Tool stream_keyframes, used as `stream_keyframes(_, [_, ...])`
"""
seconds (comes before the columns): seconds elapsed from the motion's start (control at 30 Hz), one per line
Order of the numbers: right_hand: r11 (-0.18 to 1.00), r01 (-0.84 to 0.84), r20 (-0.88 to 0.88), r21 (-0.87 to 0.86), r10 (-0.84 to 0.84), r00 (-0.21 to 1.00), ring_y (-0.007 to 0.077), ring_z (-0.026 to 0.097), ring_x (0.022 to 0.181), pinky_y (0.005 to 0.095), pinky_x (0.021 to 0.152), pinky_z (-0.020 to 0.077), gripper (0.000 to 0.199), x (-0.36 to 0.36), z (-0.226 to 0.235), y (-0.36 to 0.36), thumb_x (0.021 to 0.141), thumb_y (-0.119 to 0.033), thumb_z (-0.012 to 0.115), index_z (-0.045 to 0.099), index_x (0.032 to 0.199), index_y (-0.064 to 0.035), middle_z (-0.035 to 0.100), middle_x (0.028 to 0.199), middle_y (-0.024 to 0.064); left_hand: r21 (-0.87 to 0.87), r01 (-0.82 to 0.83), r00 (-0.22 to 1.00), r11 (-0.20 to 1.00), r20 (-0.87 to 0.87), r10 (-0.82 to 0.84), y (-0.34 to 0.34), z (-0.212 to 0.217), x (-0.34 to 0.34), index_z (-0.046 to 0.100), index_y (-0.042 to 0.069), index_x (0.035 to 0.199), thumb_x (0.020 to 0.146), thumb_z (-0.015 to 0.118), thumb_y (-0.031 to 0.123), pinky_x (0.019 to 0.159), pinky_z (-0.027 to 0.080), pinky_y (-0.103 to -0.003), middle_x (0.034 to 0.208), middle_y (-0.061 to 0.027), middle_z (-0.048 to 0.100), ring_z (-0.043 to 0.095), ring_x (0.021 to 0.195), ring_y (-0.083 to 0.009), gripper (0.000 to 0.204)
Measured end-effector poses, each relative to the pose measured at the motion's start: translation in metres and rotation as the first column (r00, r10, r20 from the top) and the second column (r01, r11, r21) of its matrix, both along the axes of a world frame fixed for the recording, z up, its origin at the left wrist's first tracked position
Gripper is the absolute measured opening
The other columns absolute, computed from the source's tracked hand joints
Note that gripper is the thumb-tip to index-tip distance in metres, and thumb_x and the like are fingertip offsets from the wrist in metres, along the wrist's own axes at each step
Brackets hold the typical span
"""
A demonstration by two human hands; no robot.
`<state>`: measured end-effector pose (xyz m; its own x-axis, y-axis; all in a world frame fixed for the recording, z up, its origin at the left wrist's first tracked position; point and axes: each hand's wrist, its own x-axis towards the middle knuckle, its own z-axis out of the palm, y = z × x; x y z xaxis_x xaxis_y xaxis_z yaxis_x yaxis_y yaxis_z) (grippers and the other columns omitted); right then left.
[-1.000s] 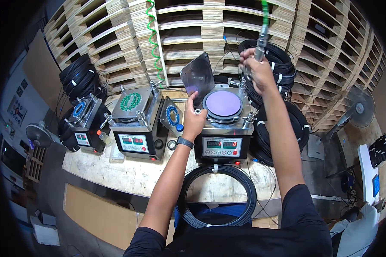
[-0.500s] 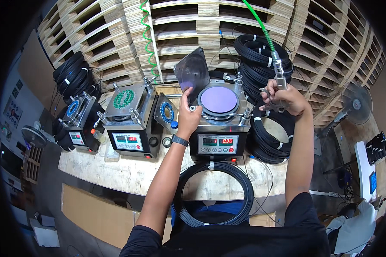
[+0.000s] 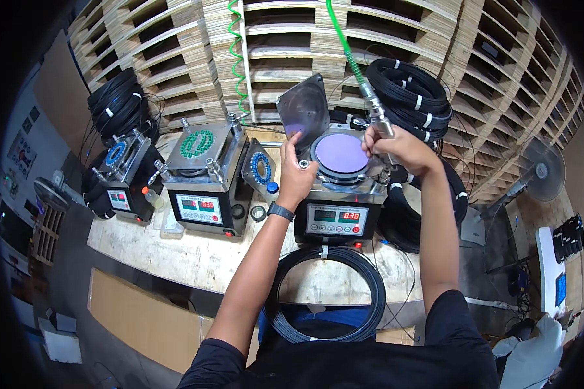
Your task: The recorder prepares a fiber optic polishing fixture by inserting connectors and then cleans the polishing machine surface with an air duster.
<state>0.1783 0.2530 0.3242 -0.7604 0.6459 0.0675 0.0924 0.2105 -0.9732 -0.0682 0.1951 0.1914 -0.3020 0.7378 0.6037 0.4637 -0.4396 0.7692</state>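
Note:
My left hand grips a square metal plate at its lower edge and keeps it tilted up behind the polishing machine's left side. The thumb lies beside a metal clamp post. A round lilac pad covers the turntable of this polishing machine, bare of the plate. Closed round an air blow gun on a green hose, my right hand is at the pad's right edge. The gun's nozzle end is partly hidden by the fingers.
Left of me stand another polishing machine with a green-ringed plate and a smaller one. A blue-ringed plate leans between machines. A black cable coil hangs at the table's front edge; more coils stack behind, before wooden pallets.
My right hand has brought the blow gun left and down, from beside the machine to the lilac pad's edge. My left hand stays with the tilted plate; the whole view has shifted slightly.

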Motion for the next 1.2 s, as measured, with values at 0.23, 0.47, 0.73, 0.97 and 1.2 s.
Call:
stream_keyframes(0.23, [0.988,0.062,-0.402,-0.14,-0.114,0.909,0.0205,0.062,0.098,0.0507,0.097,0.0569,0.011,-0.055,0.009,0.002,0.085,-0.001,0.055,0.054,0.094,-0.0067,0.058,0.106,0.0107,0.021,0.008,1.0,1.0,-0.016,-0.008,0.001,-0.006,-0.007,0.041,-0.003,0.146,0.078,0.066,0.008,0.117,0.035,-0.04,0.143,-0.0228,0.047,0.045,0.137,-0.0377,0.073])
stream_keyframes(0.47, [0.894,0.448,-0.514,0.026,-0.372,0.773,0.0181,0.061,0.097,0.0374,0.087,0.0581,0.009,-0.056,0.024,0.052,0.09,-0.001,0.056,0.055,0.097,-0.0058,0.058,0.108,0.0104,-0.029,0.085,0.995,0.996,0.064,-0.083,0.003,-0.006,-0.004,0.039,-0.001,0.149,0.078,0.067,0.009,0.12,0.031,-0.04,0.149,-0.0221,0.044,0.041,0.142,-0.0359,0.077])
stream_keyframes(0.73, [0.891,0.419,-0.028,0.176,-0.421,0.907,0.0085,0.056,0.072,0.0247,0.063,0.0456,0.007,0.011,0.002,0.062,0.091,-0.006,0.056,0.062,0.095,-0.0065,0.06,0.081,-0.0004,-0.062,0.219,0.967,0.974,0.147,-0.208,0.006,-0.009,-0.011,0.031,0.001,0.154,0.078,0.066,0.008,0.124,0.023,-0.038,0.156,-0.0195,0.037,0.032,0.149,-0.0321,0.085])
stream_keyframes(0.97, [0.951,0.304,0.075,0.051,-0.307,0.949,0.0146,0.061,0.084,0.0333,0.08,0.0548,0.009,0.056,-0.001,0.042,0.084,-0.006,0.059,0.06,0.093,-0.0048,0.061,0.089,0.0037,-0.117,0.289,0.939,0.95,0.227,-0.257,0.007,-0.007,-0.009,0.029,0.002,0.155,0.077,0.065,0.006,0.124,0.021,-0.037,0.156,-0.0185,0.036,0.03,0.15,-0.0308,0.086])
stream_keyframes(1.2, [0.949,-0.155,-0.123,-0.274,0.125,0.984,0.0169,0.062,0.085,0.0435,0.089,0.0582,0.015,0.061,0.023,-0.015,0.081,-0.01,0.065,0.058,0.093,-0.0028,0.06,0.094,0.0067,-0.09,0.251,0.959,0.964,0.161,-0.234,0.007,-0.003,-0.01,0.03,0.003,0.156,0.078,0.063,0.008,0.124,0.021,-0.036,0.156,-0.0183,0.036,0.031,0.149,-0.0302,0.085])
